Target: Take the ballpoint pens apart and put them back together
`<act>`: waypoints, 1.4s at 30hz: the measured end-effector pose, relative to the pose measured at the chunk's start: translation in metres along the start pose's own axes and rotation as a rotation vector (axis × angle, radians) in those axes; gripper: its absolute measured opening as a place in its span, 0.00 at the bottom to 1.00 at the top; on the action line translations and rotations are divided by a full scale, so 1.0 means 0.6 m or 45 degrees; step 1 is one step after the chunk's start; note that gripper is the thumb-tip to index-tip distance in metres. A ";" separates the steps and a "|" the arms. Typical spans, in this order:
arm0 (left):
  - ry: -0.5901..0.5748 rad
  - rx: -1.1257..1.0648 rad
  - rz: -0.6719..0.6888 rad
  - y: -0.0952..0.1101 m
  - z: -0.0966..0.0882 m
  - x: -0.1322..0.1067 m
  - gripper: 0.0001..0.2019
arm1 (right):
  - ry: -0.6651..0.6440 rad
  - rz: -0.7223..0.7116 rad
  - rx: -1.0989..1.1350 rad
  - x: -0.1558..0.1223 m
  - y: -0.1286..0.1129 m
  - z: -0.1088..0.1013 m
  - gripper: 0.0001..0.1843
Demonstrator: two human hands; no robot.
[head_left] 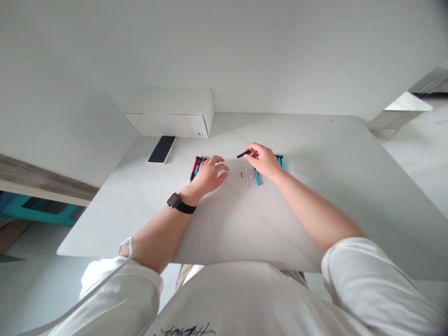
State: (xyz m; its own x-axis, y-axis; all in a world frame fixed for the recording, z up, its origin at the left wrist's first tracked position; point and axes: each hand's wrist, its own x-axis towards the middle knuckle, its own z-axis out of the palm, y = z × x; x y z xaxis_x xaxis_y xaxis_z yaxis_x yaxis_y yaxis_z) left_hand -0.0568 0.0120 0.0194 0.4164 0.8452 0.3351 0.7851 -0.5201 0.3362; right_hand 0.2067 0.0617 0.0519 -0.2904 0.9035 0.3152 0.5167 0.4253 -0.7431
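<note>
Between the fingertips of my right hand (261, 157) is a short black pen part (242, 154), its free end pointing left above the table. My left hand (210, 175) has its fingers spread and holds nothing. It partly covers a row of pens (194, 168), one red and others blue-green with black. Between the hands lie a thin white stick like a refill (246, 176), a tiny dark piece (241, 175) and a blue-green pen barrel (257, 177). More blue-green pens (281, 161) show behind my right hand, partly hidden by it.
On the white table (224, 224), a phone (162, 150) lies at the back left. Behind it a white box (168, 122) stands against the wall (266, 56). A smartwatch (180, 203) is on my left wrist, and a white cable (115, 270) runs along my left arm.
</note>
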 end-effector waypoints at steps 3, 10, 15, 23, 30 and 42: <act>0.071 -0.083 -0.012 -0.003 0.002 0.006 0.12 | -0.034 -0.024 -0.023 0.000 0.004 -0.003 0.08; 0.333 -0.184 -0.095 0.004 -0.009 0.017 0.14 | -0.326 -0.190 -0.178 0.005 -0.004 -0.004 0.06; 0.391 -0.185 -0.100 0.011 -0.014 0.015 0.14 | -0.633 -0.309 -0.352 0.020 -0.014 0.013 0.11; 0.434 -0.184 -0.113 0.016 -0.020 0.014 0.14 | -0.791 -0.397 -0.583 0.050 -0.011 0.042 0.15; 0.488 -0.295 -0.219 0.024 -0.027 0.012 0.12 | -0.699 -0.377 -0.493 0.061 -0.017 0.016 0.17; 0.087 -0.738 -0.080 0.077 -0.032 -0.003 0.19 | -0.395 -0.141 0.022 -0.099 -0.060 -0.064 0.15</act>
State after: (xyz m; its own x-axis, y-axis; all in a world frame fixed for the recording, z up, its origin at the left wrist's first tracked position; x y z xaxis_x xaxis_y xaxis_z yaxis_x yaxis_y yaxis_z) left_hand -0.0301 -0.0161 0.0510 0.3320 0.8766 0.3483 0.4208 -0.4681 0.7771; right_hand 0.2361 -0.0056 0.0825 -0.5770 0.7915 0.2014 0.4553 0.5164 -0.7253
